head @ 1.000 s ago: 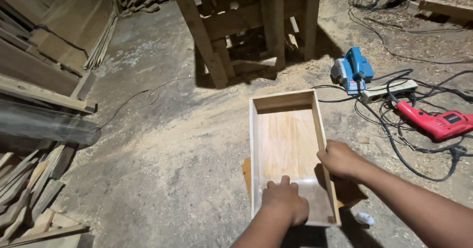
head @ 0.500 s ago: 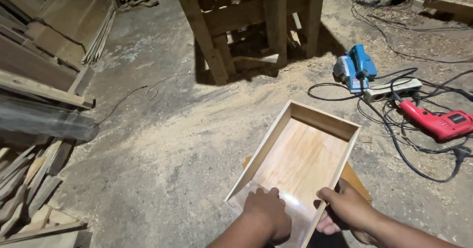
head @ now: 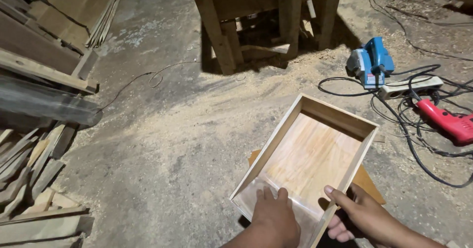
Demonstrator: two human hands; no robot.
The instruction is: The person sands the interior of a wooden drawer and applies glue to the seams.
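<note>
Open wooden box (head: 308, 157), smooth plywood bottom, tilted above sawdust floor (head: 162, 144); left hand (head: 276, 218) flat inside, fingers spread; right hand (head: 362, 216) fingers gripping side wall; blue planer (head: 370, 61), red drill (head: 446, 122) nearby

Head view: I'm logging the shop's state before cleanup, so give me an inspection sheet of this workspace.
Surface: concrete floor, strewn with sawdust.
Job's things: open wooden box, plywood bottom, one near end without a wall, resting over a flat board.
Clutter: wood offcuts and planks along the left side.
Hands: left hand flat inside the box's near end; right hand gripping the box's right wall.
Cables: black cords tangled at right, running to a power strip, a blue planer and a red drill; a thin cord on the floor.
Surroundings: wooden bench legs ahead.
</note>
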